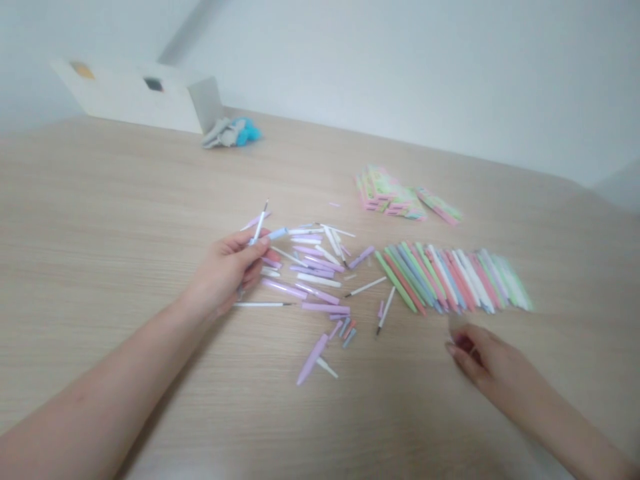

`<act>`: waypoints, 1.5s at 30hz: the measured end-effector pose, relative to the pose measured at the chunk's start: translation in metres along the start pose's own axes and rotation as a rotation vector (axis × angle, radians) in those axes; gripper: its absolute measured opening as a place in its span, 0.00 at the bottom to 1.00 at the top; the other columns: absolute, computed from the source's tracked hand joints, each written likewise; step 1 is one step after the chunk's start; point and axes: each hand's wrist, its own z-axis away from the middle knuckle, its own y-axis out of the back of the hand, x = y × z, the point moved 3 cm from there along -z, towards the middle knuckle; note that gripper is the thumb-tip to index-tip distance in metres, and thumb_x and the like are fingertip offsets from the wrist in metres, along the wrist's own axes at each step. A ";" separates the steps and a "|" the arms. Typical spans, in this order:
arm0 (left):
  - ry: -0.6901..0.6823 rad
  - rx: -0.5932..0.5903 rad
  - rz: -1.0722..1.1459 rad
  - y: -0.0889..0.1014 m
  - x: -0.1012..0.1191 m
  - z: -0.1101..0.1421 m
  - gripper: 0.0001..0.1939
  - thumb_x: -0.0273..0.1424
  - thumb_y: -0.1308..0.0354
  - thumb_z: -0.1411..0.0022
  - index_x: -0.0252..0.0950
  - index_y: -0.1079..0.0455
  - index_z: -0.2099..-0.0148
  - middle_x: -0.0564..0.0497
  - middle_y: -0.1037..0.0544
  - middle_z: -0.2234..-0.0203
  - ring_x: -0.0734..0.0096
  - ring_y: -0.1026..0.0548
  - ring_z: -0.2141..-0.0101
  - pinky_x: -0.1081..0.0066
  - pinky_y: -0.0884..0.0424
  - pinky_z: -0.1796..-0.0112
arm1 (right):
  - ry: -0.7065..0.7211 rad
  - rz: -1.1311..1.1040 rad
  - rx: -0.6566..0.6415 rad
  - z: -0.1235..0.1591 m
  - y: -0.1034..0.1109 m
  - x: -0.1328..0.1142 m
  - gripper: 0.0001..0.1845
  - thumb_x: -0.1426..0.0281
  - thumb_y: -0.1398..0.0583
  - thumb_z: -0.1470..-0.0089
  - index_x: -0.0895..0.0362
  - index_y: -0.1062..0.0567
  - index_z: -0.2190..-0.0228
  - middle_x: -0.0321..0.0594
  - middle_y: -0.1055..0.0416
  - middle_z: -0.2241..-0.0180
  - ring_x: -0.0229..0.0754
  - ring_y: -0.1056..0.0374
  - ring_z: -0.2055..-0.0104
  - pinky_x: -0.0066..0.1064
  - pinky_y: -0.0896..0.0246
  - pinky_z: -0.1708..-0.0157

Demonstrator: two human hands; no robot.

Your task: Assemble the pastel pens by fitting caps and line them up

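Note:
My left hand (227, 270) is closed over the left side of a scattered heap of pen parts. Between its thumb and fingers are a white pen refill (261, 223), tip pointing up, and a light blue pen part (278, 233). Purple pen barrels (326, 308) and white pen pieces (319, 280) lie beside it. Just below a row of pastel pens (453, 277), my right hand (475, 353) is pinched. Something small and faint may be at its fingertips, but blur hides what it is.
Pink and green flat packets (385, 193) are stacked behind the row of pens, with a loose packet (440, 205) alongside. A white box (140, 97) stands against the wall at the back left, near a crumpled grey and blue item (233, 132). Short clip pieces (349, 331) lie near the front.

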 end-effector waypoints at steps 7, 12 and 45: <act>0.016 -0.012 0.014 0.000 -0.001 0.001 0.09 0.29 0.37 0.48 0.33 0.30 0.64 0.51 0.25 0.80 0.87 0.47 0.89 0.83 0.54 0.89 | 0.093 -0.053 -0.038 -0.009 -0.006 -0.056 0.06 0.69 0.49 0.47 0.54 0.35 0.74 0.41 0.31 0.76 0.44 0.33 0.74 0.34 0.40 0.74; 0.024 -0.007 0.013 -0.001 -0.001 0.001 0.11 0.31 0.35 0.49 0.33 0.29 0.63 0.52 0.25 0.80 0.88 0.47 0.90 0.83 0.54 0.89 | 0.191 -0.074 -0.021 -0.030 -0.016 -0.090 0.11 0.73 0.49 0.46 0.58 0.33 0.60 0.45 0.29 0.68 0.46 0.31 0.66 0.35 0.37 0.67; 0.003 -0.022 -0.032 0.004 -0.008 -0.003 0.11 0.32 0.38 0.46 0.32 0.30 0.61 0.51 0.25 0.78 0.88 0.48 0.89 0.83 0.54 0.89 | 0.228 0.038 0.000 -0.147 -0.014 -0.154 0.12 0.65 0.46 0.45 0.57 0.24 0.68 0.44 0.24 0.71 0.43 0.29 0.67 0.29 0.44 0.68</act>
